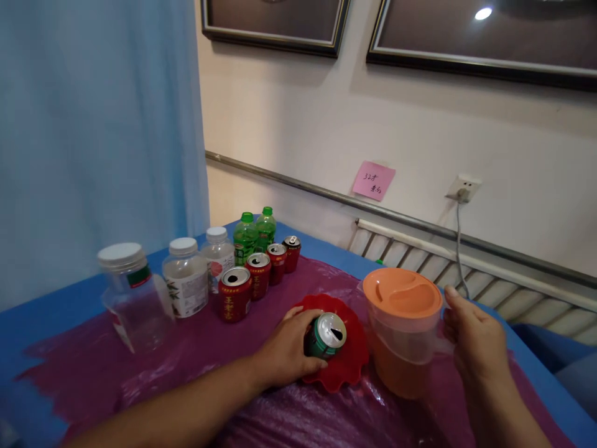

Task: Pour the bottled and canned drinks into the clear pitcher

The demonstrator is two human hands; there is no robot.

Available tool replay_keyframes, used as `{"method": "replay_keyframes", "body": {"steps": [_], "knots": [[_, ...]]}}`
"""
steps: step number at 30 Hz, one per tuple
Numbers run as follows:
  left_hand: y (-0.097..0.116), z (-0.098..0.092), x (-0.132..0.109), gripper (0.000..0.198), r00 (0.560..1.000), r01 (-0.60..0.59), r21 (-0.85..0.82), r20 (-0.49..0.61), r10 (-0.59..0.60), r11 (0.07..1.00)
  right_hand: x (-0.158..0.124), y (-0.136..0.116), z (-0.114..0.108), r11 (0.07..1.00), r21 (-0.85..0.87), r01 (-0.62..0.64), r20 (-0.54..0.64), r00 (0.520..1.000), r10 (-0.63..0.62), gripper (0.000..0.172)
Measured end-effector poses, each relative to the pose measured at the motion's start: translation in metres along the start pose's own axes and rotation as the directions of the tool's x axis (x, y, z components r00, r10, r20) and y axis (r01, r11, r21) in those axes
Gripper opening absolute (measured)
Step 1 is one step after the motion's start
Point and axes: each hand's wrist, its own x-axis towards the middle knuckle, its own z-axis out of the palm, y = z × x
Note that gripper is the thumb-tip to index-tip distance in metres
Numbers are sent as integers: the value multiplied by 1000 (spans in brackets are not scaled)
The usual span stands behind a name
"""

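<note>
My left hand (293, 345) is closed around a green drink can (329, 336), its opened top tilted toward me. The can is at a red scalloped dish (357, 348); whether it touches the bottom I cannot tell. To the right, my right hand (478, 333) grips the handle of a clear plastic pitcher (403, 354) with an orange lid (403, 292). Amber liquid fills the pitcher's lower part. My fingers hide most of the handle.
Red cans (234, 295) stand in a row behind the dish. Beside them are green bottles (245, 236), white-capped bottles (185, 277) and a large clear jar (135, 305). Purple plastic sheeting (186, 379) covers the blue table (28, 298). A radiator (527, 292) runs along the wall.
</note>
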Motion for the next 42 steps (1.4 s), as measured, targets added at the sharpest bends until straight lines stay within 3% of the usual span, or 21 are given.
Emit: {"method": "replay_keyframes", "body": {"steps": [4,10,13,20,31,40,42], "knots": [[4,-2,0,76,1000,17,-3,0,-17,1000,9,5,4,968,192,-161,-46,984,173,51],[8,-5,0,78,996,85,4,19,-85,996,24,17,-2,966,189,-178,-97,975,199,44],[6,-5,0,76,998,69,4,7,-69,998,30,21,-6,980,144,-137,-134,979,156,37],[12,-7,1,70,1000,25,-17,-9,-25,1000,37,20,-16,997,-18,73,-194,978,-75,15],[18,-10,3,61,998,-50,-47,28,51,998,36,12,-14,998,-40,42,-266,963,-51,19],[24,-13,6,59,996,-4,-139,84,16,990,36,5,-9,997,-75,2,-305,952,-25,27],[23,-14,6,63,997,26,-116,79,-16,993,39,5,-9,998,-66,19,-359,933,-41,31]]}}
